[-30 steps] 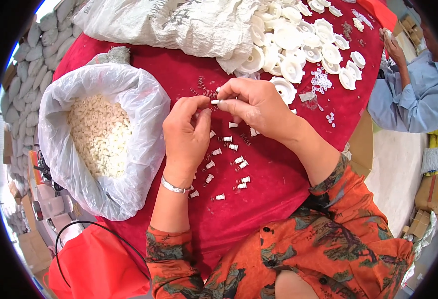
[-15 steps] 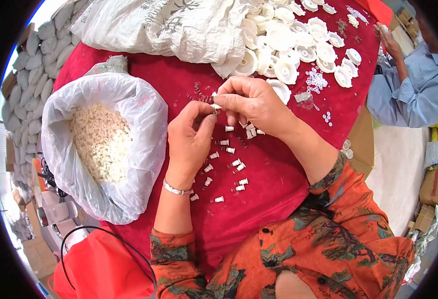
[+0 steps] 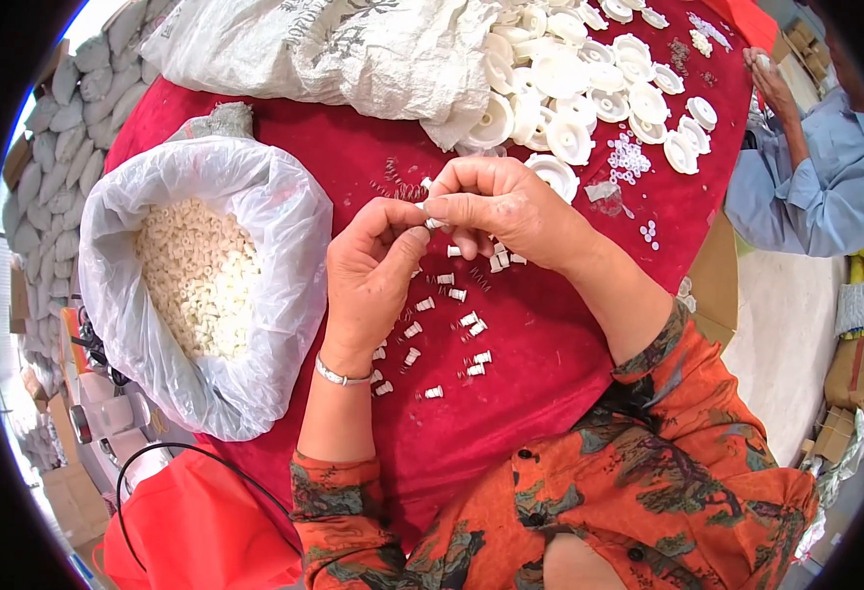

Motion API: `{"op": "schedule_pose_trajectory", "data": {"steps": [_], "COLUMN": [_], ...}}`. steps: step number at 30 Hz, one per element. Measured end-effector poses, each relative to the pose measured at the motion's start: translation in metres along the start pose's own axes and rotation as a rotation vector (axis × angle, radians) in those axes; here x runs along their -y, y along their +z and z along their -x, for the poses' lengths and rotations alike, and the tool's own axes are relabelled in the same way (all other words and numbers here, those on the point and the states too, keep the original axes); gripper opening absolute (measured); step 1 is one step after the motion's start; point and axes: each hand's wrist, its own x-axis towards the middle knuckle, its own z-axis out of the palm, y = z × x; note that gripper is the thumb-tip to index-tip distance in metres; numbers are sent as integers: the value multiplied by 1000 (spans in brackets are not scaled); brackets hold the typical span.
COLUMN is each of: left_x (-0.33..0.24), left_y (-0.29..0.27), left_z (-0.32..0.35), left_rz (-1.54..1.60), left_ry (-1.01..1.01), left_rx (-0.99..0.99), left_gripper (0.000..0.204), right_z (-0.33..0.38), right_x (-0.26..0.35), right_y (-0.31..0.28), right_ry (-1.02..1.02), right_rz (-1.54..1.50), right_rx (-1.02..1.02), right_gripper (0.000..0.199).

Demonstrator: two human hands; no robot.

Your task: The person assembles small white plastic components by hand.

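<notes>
My left hand (image 3: 373, 275) and my right hand (image 3: 496, 211) meet above a round table with a red cloth (image 3: 540, 393). Between their fingertips they pinch one small white plastic piece (image 3: 433, 222). Below the hands, several small white assembled pieces (image 3: 451, 334) lie scattered on the cloth. A few thin metal springs (image 3: 392, 182) lie just beyond the hands. A silver bracelet (image 3: 338, 375) circles my left wrist.
An open clear plastic bag (image 3: 255, 197) of small white rings (image 3: 196, 275) sits at the left. A white woven sack (image 3: 353, 49) and a heap of white plastic discs (image 3: 589, 79) lie at the far side. Another person in a blue shirt (image 3: 815, 177) works at the right.
Both hands stay joined at the fingertips on the small piece, with slight finger movement. My head has shifted a little, so the scene sits slightly lower.
</notes>
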Motion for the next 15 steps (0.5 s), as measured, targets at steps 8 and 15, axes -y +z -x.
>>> {"op": "schedule_pose_trajectory", "data": {"steps": [8,15], "left_x": [-5,-5], "left_y": [-3,0], "left_z": [2,4], "left_rz": [235,369], "left_ry": [-93,-80], "left_rx": [46,9], "left_gripper": [8,8], "right_z": [-2,-1], "right_x": [-1,-10], "right_y": [-1,14], "right_ry": [135,-29], "right_rz": [-399,-218], "right_rx": [143,30], "right_gripper": [17,22]}}
